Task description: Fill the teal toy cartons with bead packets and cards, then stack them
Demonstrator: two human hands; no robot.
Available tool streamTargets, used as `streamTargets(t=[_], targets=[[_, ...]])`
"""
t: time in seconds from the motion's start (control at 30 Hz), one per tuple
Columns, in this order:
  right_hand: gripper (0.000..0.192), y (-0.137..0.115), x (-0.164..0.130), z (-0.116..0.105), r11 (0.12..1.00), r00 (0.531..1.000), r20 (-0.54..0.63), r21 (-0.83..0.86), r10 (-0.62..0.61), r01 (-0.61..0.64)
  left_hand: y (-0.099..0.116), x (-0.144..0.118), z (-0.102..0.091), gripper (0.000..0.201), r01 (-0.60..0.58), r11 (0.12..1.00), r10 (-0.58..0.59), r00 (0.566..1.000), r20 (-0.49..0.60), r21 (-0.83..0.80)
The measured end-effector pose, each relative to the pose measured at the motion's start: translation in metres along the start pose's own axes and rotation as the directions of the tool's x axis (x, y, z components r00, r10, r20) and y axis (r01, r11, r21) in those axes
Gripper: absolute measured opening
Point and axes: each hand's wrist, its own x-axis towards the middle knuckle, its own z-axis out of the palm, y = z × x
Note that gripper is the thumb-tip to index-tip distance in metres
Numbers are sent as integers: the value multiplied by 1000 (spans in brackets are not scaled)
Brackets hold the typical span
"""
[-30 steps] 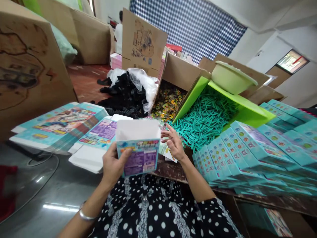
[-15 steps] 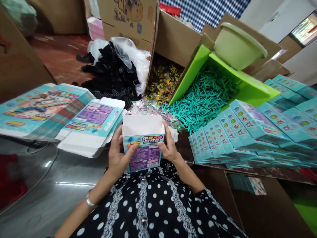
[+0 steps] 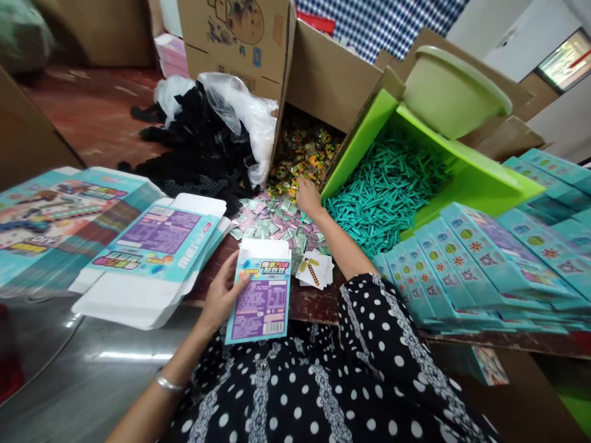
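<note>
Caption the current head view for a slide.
Left hand holds a purple-and-blue box; right hand is at the orange-flecked pile beside teal sticks.

The held carton (image 3: 259, 307) is smooth printed card; the tub (image 3: 455, 92) looks matt plastic; the bag (image 3: 261, 126) thin, crinkled plastic; the bracelet (image 3: 168, 385) shiny metal; the blouse (image 3: 295, 387) cloth.

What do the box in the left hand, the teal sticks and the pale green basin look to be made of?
Box: probably thin printed card, smooth-faced; its white flap looks like thin board.
Teal sticks: likely moulded plastic, judging by their uniform shape and solid colour.
Pale green basin: apparently plastic, smooth and evenly coloured.
</note>
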Motion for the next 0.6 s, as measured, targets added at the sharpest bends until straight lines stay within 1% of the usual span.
streamTargets(t=[0.1, 0.13, 0.2, 0.27, 0.3, 0.37, 0.4, 0.47, 0.53, 0.57, 0.6], targets=[[47, -7, 41, 5, 993, 999, -41, -113, 18, -22, -3, -6, -1, 95, 5, 1000, -5, 1000, 2, -10], [47, -9, 53, 7, 987, 998, -55, -160, -3, -6, -3, -7, -1, 93, 2, 1000, -2, 1000, -1, -15], [51, -12, 72, 13, 964, 992, -64, -251, -106, 87, -4, -7, -1, 90, 2, 1000, -2, 1000, -6, -25], [54, -14, 88, 18, 931, 974, -33, -303, -224, 204, -5, -7, -2, 88, 9, 999, -9, 1000, -1, -37], [52, -15, 95, 20, 918, 966, -10, -315, -257, 241, -6, -6, -2, 87, 14, 999, -14, 1000, 4, -45], [44, -18, 107, 21, 922, 968, 11, -303, -251, 242, -8, -6, -2, 86, 17, 998, -16, 1000, 12, -64], [39, -19, 111, 20, 937, 974, -4, -274, -228, 218, -9, -6, -2, 86, 14, 997, -12, 1000, 15, -73], [29, -19, 115, 13, 975, 980, -95, -155, -177, 161, -9, -6, -2, 85, 4, 997, -3, 1000, 18, -81], [19, -16, 109, 2, 989, 968, -221, 66, -117, 135, -9, -6, -2, 86, 2, 996, 0, 1000, 25, -84], [14, -14, 103, -3, 968, 961, -266, 209, -78, 136, -9, -6, -2, 86, 3, 996, -1, 1000, 29, -85], [11, -11, 93, -9, 922, 958, -286, 361, -33, 140, -9, -6, -2, 87, 6, 996, -3, 999, 33, -87]])
